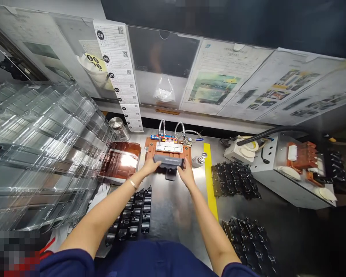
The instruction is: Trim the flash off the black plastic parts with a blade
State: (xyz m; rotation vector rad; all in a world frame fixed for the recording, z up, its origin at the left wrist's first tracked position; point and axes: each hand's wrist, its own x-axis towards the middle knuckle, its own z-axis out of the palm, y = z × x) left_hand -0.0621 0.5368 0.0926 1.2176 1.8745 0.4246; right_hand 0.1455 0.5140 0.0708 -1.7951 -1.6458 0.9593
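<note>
Both my hands grip a dark, box-shaped plastic part point(168, 161), one at each end, in front of a reddish-brown fixture point(150, 147). My left hand point(150, 166) is closed on its left end; my right hand point(186, 172) is closed on its right end. A small black piece point(170, 175) hangs below the part's middle. On the fixture, just behind the part, lies a white strip point(169, 147) with a dotted border. I cannot tell whether the dark part touches the fixture.
Stacked clear plastic trays point(46, 154) rise at the left, beside brown sheets point(123, 161). Black moulded parts lie in rows left point(146, 209) and right point(235, 179). A metal jar point(118, 129), a small bottle point(198, 161), yellow tape point(210, 181) and a grey machine point(279, 181) surround the fixture.
</note>
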